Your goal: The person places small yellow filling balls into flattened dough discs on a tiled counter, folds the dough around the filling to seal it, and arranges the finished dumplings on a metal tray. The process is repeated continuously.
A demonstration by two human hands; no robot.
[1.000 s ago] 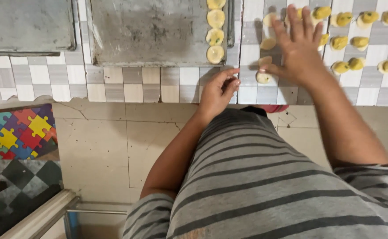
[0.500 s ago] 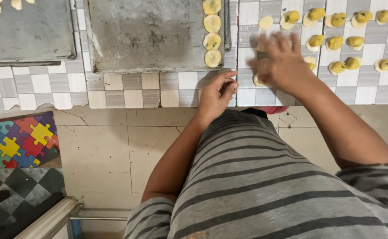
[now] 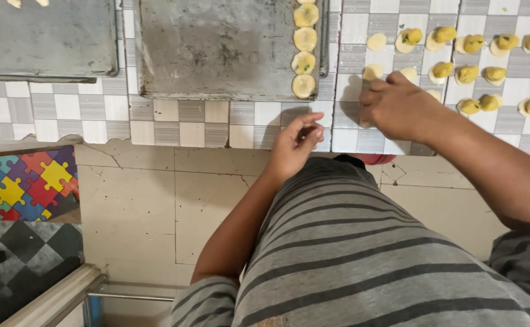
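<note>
- The right hand (image 3: 401,109) lay knuckles-up on the grey-and-white checked tiled counter (image 3: 174,121), fingers curled down over a small pale round dough disc (image 3: 372,72); whether the fingertips gripped that disc could not be told.
- The left hand (image 3: 294,145) rested at the counter's front edge, fingers bent loosely inward with the thumb near the fingertips; nothing could be made out in it.
- Small pale dough discs topped with yellow filling (image 3: 484,57) lay in loose rows on the counter beyond and to the right of the right hand, with one plain untopped disc (image 3: 376,41) just beside them.
- A worn grey rectangular metal baking tray (image 3: 216,48) sat on the counter left of the hands; a column of round yellow filled pieces (image 3: 304,51) lay along its right edge.
- A second grey metal tray (image 3: 44,39) sat further left, apart from the first.
- Below the counter, the front face was cracked beige tile (image 3: 156,200).
- A multicoloured jigsaw-pattern mat (image 3: 20,184) and a black-and-grey checked mat (image 3: 20,242) lay at lower left.
- The person wore a grey shirt with dark horizontal stripes (image 3: 362,254).
</note>
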